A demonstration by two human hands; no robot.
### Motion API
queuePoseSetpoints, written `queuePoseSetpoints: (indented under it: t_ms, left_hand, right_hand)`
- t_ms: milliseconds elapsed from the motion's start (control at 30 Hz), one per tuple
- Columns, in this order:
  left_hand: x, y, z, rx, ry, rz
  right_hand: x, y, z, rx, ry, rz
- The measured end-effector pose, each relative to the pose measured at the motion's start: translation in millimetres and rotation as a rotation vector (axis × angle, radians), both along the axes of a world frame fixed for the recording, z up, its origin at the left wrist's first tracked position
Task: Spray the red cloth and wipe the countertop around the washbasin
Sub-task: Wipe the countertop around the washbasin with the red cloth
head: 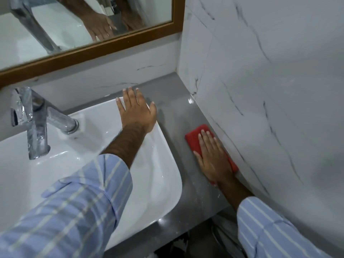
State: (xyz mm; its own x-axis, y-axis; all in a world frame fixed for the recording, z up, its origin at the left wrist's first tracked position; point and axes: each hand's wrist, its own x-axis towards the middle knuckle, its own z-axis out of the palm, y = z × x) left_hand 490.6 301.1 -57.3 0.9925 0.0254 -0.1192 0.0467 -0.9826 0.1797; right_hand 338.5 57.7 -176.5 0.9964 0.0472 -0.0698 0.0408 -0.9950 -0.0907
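Note:
A folded red cloth [193, 137] lies flat on the grey countertop [173, 116], to the right of the white washbasin [160, 161] and close to the marble side wall. My right hand [212, 157] presses down on the cloth with the fingers spread flat, covering most of it. My left hand [136, 108] rests palm down on the basin's far right corner, fingers apart, holding nothing. No spray bottle is in view.
A chrome tap [37, 118] stands at the basin's back left. A wood-framed mirror [93, 51] hangs above the backsplash. The white marble wall [260, 90] bounds the counter on the right. The counter's front edge [214, 211] drops off near my right sleeve.

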Motion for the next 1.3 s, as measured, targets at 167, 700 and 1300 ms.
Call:
queuePoseSetpoints:
  t_ms: [167,700,1300]
  left_hand:
    - [-52,0,18,-0.230,0.064,-0.008]
    - [-303,189,20,-0.227,0.347,0.071]
    - [-340,292,28,0.000,0.077,-0.013]
  right_hand:
    - [-84,-27,-4,-0.033,-0.012,-0.036]
    - [-101,14,13,0.060,0.010,-0.279]
    - [-209,173,4,0.123,-0.027,-0.059]
